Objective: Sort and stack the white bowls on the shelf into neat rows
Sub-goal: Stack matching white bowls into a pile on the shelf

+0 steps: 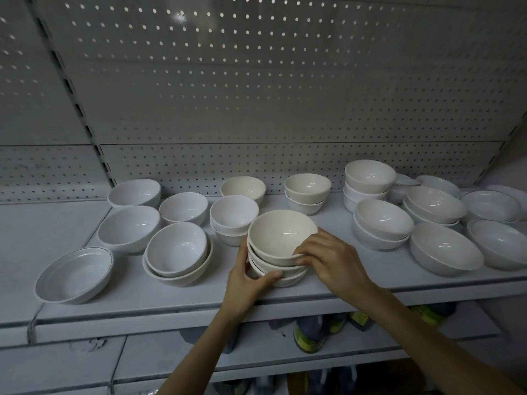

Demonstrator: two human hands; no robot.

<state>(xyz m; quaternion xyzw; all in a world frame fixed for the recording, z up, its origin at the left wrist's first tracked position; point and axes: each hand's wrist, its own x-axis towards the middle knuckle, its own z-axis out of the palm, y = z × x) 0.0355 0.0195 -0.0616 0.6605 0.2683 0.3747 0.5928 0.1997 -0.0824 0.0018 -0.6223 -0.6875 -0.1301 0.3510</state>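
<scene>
Looking down from my head, my left hand (251, 277) curls round the lower left side of a stack of cream bowls (286, 270) at the middle of the shelf (171, 306), near its front edge. My right hand (333, 260) pinches the top bowl (281, 235) at its right rim. Other white bowls (176, 248), single and stacked, spread toward both ends and the pegboard (256, 95) at the back.

Bare shelf (51, 229) lies open at far left, and a strip runs free along the near edge. A gap between the centre stack (281, 246) and the right bowl cluster (383, 220) admits a hand. The left bowls (176, 246) sit crowded. The pegboard (256, 95) closes the far side, and the far-right bowls seem to sit against it.
</scene>
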